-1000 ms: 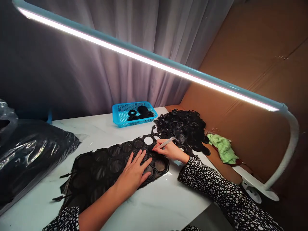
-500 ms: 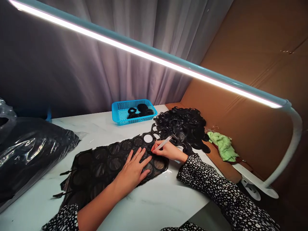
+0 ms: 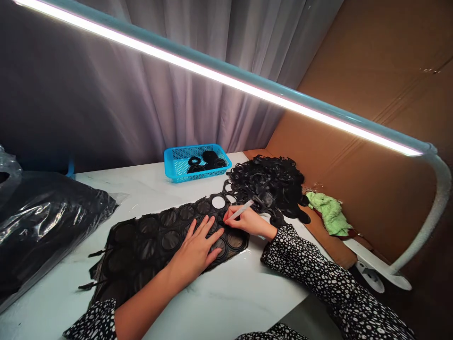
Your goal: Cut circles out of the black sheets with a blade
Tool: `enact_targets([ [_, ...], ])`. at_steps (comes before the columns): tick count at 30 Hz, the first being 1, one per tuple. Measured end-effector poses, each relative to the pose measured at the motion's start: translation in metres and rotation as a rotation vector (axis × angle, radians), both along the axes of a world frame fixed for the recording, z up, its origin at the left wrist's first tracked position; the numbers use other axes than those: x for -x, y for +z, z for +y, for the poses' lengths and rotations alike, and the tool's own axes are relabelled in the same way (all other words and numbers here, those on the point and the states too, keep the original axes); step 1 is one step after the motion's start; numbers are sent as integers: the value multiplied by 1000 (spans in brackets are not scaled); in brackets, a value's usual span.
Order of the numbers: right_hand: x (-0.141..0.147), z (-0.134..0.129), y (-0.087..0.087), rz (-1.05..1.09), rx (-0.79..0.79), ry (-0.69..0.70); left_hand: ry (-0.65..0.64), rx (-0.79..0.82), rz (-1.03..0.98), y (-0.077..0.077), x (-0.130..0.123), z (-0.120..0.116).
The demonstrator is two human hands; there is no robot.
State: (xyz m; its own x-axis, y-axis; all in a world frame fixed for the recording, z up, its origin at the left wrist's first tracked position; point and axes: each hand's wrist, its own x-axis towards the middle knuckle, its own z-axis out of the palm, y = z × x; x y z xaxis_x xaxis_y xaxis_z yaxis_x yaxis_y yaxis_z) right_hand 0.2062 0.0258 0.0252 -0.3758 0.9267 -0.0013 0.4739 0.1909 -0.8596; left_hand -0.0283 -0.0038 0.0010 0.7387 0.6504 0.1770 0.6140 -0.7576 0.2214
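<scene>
A black rubbery sheet [image 3: 169, 218] moulded with rows of rings lies flat on the white table. My left hand [image 3: 198, 243] rests on the sheet with its fingers spread, pressing nothing between them. Just right of those fingers, my right hand [image 3: 244, 221] is closed in a pen-like pinch round a slim, flat, silver-grey tool [image 3: 241, 209]. The tool slants up to the right, and its working tip is hidden by my fingers at the sheet. Close above them, one round opening [image 3: 218, 202] in the sheet shows the white tabletop.
A blue perforated basket [image 3: 173, 179] holds black rings at the back. A heap of black rubber scraps [image 3: 271, 182] lies right of it. A green cloth [image 3: 329, 215] and lamp clamp [image 3: 375, 269] are at right; a plastic bag of black material [image 3: 53, 222] is left. The lit lamp [image 3: 226, 78] crosses overhead.
The view has shifted very slightly. Both hands, the tool and the sheet keep practically the same positions, and the grip looks the same.
</scene>
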Motion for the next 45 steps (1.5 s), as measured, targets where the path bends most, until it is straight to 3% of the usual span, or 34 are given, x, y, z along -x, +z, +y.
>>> enact_targets([
  [9,-2,2,0,-13,-2,15,0,-8,15,1,-1,0],
  [16,8,-11,-9,-401,-447,53,-5,-8,3,-3,1,0],
  [18,-7,-2,-5,-446,-478,-117,-3,-17,-7,-3,0,1],
  [21,-42,11,10,-360,-479,-539,-9,-43,-21,1,0,1],
  [23,-57,8,19,-275,-457,-632,-45,-55,-28,7,-1,-2],
  [25,-58,-7,22,-181,-381,-545,-115,-39,-18,12,-1,-6],
  [28,-37,-40,17,-44,-209,-311,-206,22,12,14,-1,-15],
  [32,-12,-68,5,59,-26,-144,-206,51,5,7,0,-21],
  [36,-11,-70,3,60,47,-101,-214,57,1,4,1,-21],
  [45,-10,-68,4,26,26,-84,-212,43,35,6,0,-20],
])
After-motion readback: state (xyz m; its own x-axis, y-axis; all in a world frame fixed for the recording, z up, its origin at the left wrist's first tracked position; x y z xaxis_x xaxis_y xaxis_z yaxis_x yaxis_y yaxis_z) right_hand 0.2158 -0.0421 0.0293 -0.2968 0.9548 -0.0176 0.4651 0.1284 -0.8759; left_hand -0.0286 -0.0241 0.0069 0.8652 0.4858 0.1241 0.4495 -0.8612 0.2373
